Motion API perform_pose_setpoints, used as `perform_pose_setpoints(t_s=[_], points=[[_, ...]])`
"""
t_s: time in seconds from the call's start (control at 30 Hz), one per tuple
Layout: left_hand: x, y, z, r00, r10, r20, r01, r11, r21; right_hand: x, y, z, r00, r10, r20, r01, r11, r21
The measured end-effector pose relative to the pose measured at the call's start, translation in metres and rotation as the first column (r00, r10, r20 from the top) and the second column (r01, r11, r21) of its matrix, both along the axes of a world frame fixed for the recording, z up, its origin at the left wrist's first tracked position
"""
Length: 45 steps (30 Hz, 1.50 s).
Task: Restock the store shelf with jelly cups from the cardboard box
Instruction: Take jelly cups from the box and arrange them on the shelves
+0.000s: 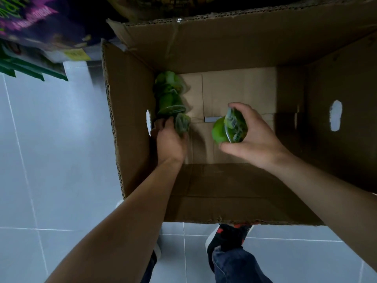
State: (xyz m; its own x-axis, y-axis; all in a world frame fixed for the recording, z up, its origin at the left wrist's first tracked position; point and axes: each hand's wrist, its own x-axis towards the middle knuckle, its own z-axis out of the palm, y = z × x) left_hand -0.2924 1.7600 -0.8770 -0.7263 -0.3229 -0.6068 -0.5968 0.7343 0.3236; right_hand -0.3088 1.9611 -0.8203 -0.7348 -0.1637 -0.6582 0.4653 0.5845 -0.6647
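Observation:
An open cardboard box [234,50] stands on the floor below me, nearly empty. Green jelly cups [168,94] lie in a row along its left inner wall. My left hand [170,139] reaches down to the near end of that row and grips a green cup [182,123] there. My right hand [251,133] holds another green jelly cup [229,127] by its lid and side, lifted above the middle of the box bottom.
Pale blue floor tiles [51,160] surround the box. Blurred shelf goods in purple and green packaging [34,29] sit at the upper left. My shoes and jeans [230,250] show just below the box's near edge. The box walls have oval handle holes [335,115].

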Motion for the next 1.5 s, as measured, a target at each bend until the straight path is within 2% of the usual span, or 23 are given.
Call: perform_pose_setpoints(t_s=[0.1, 0.2, 0.27, 0.37, 0.5, 0.6, 0.7, 0.8, 1.0, 1.13, 1.37, 1.5], points=[[0.003, 0.002, -0.012, 0.997, -0.066, -0.050, 0.067, 0.997, 0.025, 0.004, 0.003, -0.007, 1.000, 0.013, 0.010, -0.013, 1.000, 0.016], [0.005, -0.001, -0.012, 0.998, 0.008, -0.069, 0.003, 0.988, 0.157, 0.007, 0.008, -0.008, 1.000, 0.012, 0.020, -0.013, 0.999, 0.047], [0.005, -0.003, -0.002, 0.998, 0.052, -0.018, -0.047, 0.973, 0.227, 0.011, 0.010, 0.000, 1.000, 0.001, 0.029, -0.004, 0.997, 0.075], [0.006, -0.006, 0.034, 0.998, 0.040, 0.050, -0.053, 0.954, 0.294, 0.016, 0.014, 0.024, 0.998, -0.033, 0.044, 0.028, 0.994, 0.101], [0.012, -0.008, 0.110, 1.000, 0.017, 0.016, -0.022, 0.909, 0.416, 0.024, 0.013, 0.083, 0.991, -0.120, 0.054, 0.113, 0.986, 0.120], [0.012, -0.016, 0.177, 0.999, -0.019, -0.046, 0.037, 0.896, 0.442, 0.033, 0.008, 0.144, 0.985, -0.171, 0.031, 0.164, 0.973, 0.161], [0.013, -0.028, 0.246, 0.996, 0.013, -0.084, 0.028, 0.883, 0.469, 0.045, 0.000, 0.216, 0.983, -0.186, 0.001, 0.182, 0.964, 0.194], [0.013, -0.044, 0.332, 0.993, 0.070, -0.100, -0.004, 0.835, 0.551, 0.056, -0.014, 0.298, 0.982, -0.186, -0.041, 0.190, 0.960, 0.206], [0.016, -0.087, 0.518, 0.987, 0.020, -0.162, 0.092, 0.752, 0.652, 0.070, -0.055, 0.476, 0.975, -0.153, -0.161, 0.186, 0.958, 0.220], [0.020, -0.118, 0.629, 0.963, 0.068, -0.261, 0.140, 0.701, 0.699, 0.077, -0.083, 0.586, 0.957, -0.117, -0.265, 0.182, 0.955, 0.235], [0.025, -0.162, 0.781, 0.900, 0.231, -0.370, 0.159, 0.616, 0.771, 0.055, -0.124, 0.741, 0.869, 0.045, -0.493, 0.106, 0.956, 0.274], [0.016, -0.186, 0.850, 0.845, 0.292, -0.447, 0.202, 0.600, 0.774, 0.022, -0.143, 0.827, 0.767, 0.146, -0.625, 0.051, 0.957, 0.286]])
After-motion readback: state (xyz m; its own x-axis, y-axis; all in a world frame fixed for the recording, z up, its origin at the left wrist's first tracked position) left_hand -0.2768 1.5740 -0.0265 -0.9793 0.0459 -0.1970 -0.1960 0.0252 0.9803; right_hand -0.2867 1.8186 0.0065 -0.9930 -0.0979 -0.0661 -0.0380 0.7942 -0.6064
